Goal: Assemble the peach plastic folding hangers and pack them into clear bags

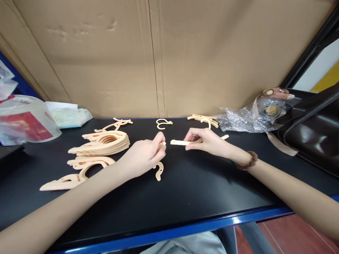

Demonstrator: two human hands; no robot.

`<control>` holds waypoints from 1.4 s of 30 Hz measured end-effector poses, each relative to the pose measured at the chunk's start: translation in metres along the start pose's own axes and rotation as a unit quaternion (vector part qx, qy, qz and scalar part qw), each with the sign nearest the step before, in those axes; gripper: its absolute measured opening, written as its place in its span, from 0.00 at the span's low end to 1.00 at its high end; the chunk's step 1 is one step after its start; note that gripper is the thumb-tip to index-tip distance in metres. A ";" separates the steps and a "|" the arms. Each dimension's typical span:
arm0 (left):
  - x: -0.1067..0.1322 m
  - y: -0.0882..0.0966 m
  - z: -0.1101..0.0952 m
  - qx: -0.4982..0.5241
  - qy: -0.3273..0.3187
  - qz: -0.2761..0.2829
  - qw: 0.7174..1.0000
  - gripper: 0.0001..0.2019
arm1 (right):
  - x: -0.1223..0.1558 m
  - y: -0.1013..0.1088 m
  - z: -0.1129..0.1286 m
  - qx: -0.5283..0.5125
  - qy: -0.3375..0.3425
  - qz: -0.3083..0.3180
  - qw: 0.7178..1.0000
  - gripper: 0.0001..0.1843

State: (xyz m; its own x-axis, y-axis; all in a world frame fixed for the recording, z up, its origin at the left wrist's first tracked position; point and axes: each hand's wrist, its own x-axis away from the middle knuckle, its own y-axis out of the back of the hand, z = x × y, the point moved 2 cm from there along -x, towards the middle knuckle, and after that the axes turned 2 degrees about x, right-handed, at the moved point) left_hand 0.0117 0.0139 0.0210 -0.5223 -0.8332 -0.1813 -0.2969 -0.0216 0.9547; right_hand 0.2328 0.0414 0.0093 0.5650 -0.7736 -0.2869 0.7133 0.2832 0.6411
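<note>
Over black tabletop (182,197), left hand (145,153) pinches a beige piece (164,143), right hand (209,141) clasps a crosswise bar (179,143) pointing left.

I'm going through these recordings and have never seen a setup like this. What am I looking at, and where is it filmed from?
There is no machine here: a person works with two bare hands. The single picture comes from a camera worn on the head, looking forward and down, so the forearms reach in from the lower corners.

The left hand pinches a small pale piece, mostly hidden by the fingers. The right hand grips a pale strip, its end pointing toward the left hand with a gap between.

On the black table lie stacked curved pieces at left, a hook-shaped piece at the back, and thin strips beside clear plastic wrap at back right.
</note>
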 end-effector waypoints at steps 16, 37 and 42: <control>0.002 -0.006 -0.008 -0.124 -0.069 0.020 0.990 0.22 | 0.005 -0.008 0.015 0.038 -0.005 0.053 0.998 0.06; 0.004 -0.003 -0.012 -0.147 -0.058 0.059 0.986 0.19 | 0.007 -0.008 0.018 -0.001 -0.009 0.059 0.998 0.08; 0.004 -0.005 -0.011 -0.086 -0.061 0.083 0.991 0.18 | 0.007 -0.010 0.018 -0.003 -0.013 0.064 0.998 0.07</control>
State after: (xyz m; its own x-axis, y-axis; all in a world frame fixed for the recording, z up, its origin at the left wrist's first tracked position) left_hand 0.0197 0.0041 0.0182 -0.6485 -0.7604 -0.0360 -0.0642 0.0074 0.9979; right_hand 0.2222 0.0233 0.0134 0.6410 -0.7453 -0.1834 0.6378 0.3843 0.6675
